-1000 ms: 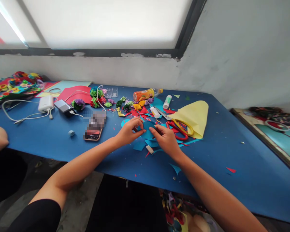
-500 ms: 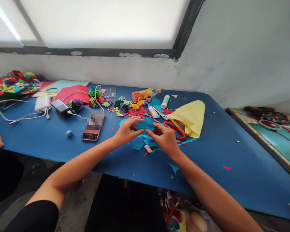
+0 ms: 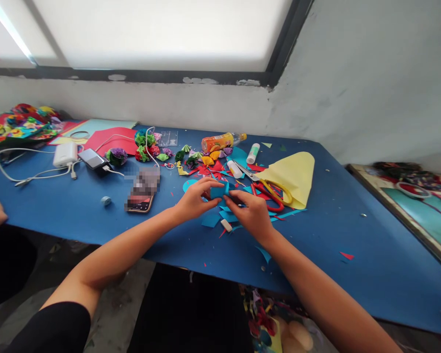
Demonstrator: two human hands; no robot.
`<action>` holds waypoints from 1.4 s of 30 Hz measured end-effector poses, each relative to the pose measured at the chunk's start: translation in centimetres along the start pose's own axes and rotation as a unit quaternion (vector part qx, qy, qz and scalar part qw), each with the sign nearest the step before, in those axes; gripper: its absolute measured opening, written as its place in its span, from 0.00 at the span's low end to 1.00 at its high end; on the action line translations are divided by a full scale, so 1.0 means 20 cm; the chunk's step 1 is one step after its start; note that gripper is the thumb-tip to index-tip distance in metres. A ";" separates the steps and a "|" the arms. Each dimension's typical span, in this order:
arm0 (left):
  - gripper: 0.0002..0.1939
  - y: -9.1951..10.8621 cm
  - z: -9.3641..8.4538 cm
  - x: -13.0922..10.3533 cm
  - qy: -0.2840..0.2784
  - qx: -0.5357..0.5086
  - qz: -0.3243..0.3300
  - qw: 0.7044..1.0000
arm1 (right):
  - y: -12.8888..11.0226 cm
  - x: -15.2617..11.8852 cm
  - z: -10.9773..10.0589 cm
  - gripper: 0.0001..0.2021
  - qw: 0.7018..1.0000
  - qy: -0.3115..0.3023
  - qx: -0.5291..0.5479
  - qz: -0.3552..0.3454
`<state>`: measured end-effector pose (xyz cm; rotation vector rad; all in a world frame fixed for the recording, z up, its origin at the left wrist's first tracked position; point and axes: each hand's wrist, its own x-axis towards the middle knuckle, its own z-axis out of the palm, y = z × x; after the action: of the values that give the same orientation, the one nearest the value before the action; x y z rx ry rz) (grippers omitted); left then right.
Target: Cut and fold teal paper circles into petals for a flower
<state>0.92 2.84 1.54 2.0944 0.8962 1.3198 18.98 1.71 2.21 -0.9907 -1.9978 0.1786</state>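
Over the blue table point(image 3: 353, 220), L hand point(image 3: 196, 198) & R hand point(image 3: 252, 215) pinch a blue paper piece point(image 3: 216, 191) btwn them, near scraps point(image 3: 210, 219); folding step, I'd guess, next move prob. needs edges matched b4 creasing.

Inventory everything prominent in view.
Bent paper piece: 1, blue, in hands
Metal scissors: count unclear, red/yellow handles, right
Creased paper sheet: 1, yellow, right
Paper scraps: many, blue/red, centre
Cylindrical tubes: 2, white, centre
Plastic bottle: 1, orange-labelled, back
Rectangular phone: 1, dark, left
Boxy device: 1, white, left
Paper flowers: many, multicoloured, left
Broad table: 1, blue, centre
Framed window: 1, white, back
Left hand: 1, bare, centre
Right hand: 1, bare, centre
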 end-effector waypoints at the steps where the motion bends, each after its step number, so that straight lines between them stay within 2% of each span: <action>1: 0.14 0.00 0.00 0.00 -0.004 0.006 0.004 1.000 | 0.00 0.00 0.00 0.07 1.000 -0.002 -0.003 -0.010; 6: 0.11 0.00 0.01 -0.01 -0.028 0.018 0.024 0.999 | 0.02 0.01 -0.01 0.06 0.998 -0.017 -0.025 -0.054; 10: 0.13 -0.01 0.01 -0.02 -0.056 0.055 -0.006 0.997 | 0.01 0.02 -0.02 0.05 0.997 -0.018 -0.029 -0.074; 14: 0.13 -0.01 0.00 -0.02 -0.070 0.085 -0.033 0.993 | 0.00 0.02 -0.02 0.03 0.998 -0.021 -0.012 -0.066; 18: 0.13 0.00 0.00 -0.02 -0.054 0.062 -0.063 0.995 | 0.00 0.03 -0.02 0.05 0.998 -0.016 -0.007 -0.056; 22: 0.11 0.02 0.01 -0.01 -0.012 -0.001 -0.082 0.997 | 0.00 0.03 -0.03 0.07 1.000 0.003 -0.025 -0.017; 27: 0.11 0.03 0.01 0.00 0.017 -0.058 -0.129 0.990 | -0.01 0.02 -0.02 0.06 0.999 -0.025 -0.031 0.031; 30: 0.11 0.03 0.01 0.00 0.030 -0.096 -0.142 0.985 | -0.02 0.02 -0.02 0.11 0.998 -0.035 -0.035 0.035; 33: 0.10 0.02 0.02 0.00 0.036 -0.128 -0.148 0.980 | -0.02 0.03 -0.02 0.15 0.998 -0.027 -0.042 0.043; 42: 0.11 0.02 0.03 -0.01 0.024 -0.160 -0.167 0.973 | -0.02 0.03 -0.01 0.14 0.997 -0.010 -0.023 0.073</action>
<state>1.50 2.36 1.57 1.5938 0.9379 1.2429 18.81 1.76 2.92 -1.1701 -1.9547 0.2244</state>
